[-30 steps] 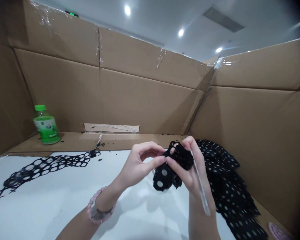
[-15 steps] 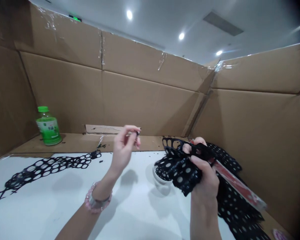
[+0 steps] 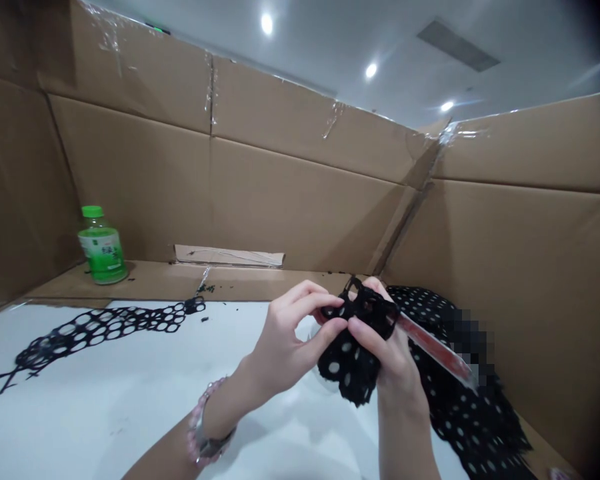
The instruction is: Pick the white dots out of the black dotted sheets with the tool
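Black dotted fabric (image 3: 347, 373) is bunched between my hands over the white table. My left hand (image 3: 295, 333), with a pink bead bracelet (image 3: 200, 427) at its wrist, pinches the fabric's left edge between thumb and fingers. Gripping the same piece from the right, my right hand (image 3: 395, 353) presses its thumb on the front. Open holes show along the upper edge. A long red strip in clear plastic (image 3: 437, 350) slants out behind my right hand; whether that hand holds it, I cannot tell. Most of a white bowl (image 3: 325, 383) is hidden behind the fabric.
More black dotted fabric (image 3: 460, 413) lies along the right side. A black netted strip (image 3: 110, 327) stretches across the left of the white table (image 3: 105, 413). Behind it stands a green bottle (image 3: 103, 250). Cardboard walls (image 3: 300, 200) surround the table, and small black scraps (image 3: 207, 289) lie near the back.
My left hand has moved right and taken hold of the fabric; the small dark bit in its fingers no longer shows. My right hand and the red strip have shifted slightly left.
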